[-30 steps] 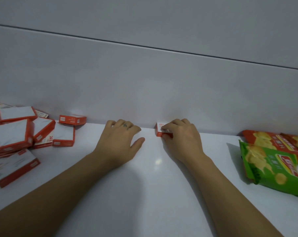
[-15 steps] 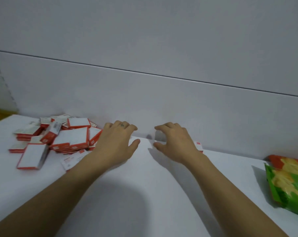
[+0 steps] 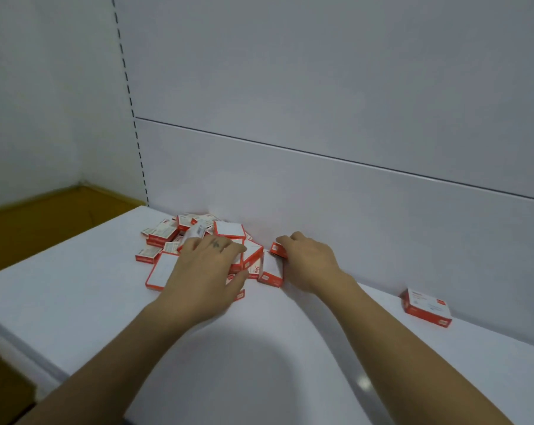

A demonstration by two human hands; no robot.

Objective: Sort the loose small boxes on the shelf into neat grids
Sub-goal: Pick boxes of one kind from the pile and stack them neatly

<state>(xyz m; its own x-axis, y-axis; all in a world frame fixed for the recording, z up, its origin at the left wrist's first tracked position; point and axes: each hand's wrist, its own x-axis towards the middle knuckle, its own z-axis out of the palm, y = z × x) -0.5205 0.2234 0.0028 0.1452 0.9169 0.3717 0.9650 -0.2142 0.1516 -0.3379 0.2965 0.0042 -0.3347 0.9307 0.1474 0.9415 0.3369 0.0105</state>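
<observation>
A loose pile of several small red-and-white boxes (image 3: pixel 228 230) lies on the white shelf (image 3: pixel 75 286) against the back panel. My left hand (image 3: pixel 207 271) lies over the pile's front, fingers spread on the boxes and thumb at the near side. My right hand (image 3: pixel 308 262) is at the pile's right edge, its fingertips curled on a small red box (image 3: pixel 277 249). Another box (image 3: pixel 270 268) leans beside that hand. One box (image 3: pixel 428 305) stands alone at the right, against the back panel.
The grey back panel (image 3: pixel 320 210) rises right behind the boxes. The shelf ends at its left edge, with brown floor (image 3: pixel 29 228) beyond. Its front lip (image 3: pixel 20 345) runs at the lower left.
My view swung left. Both hands moved left from the placed box to the pile. The right hand let go of that box, which stays by the panel, and now holds a box at the pile.
</observation>
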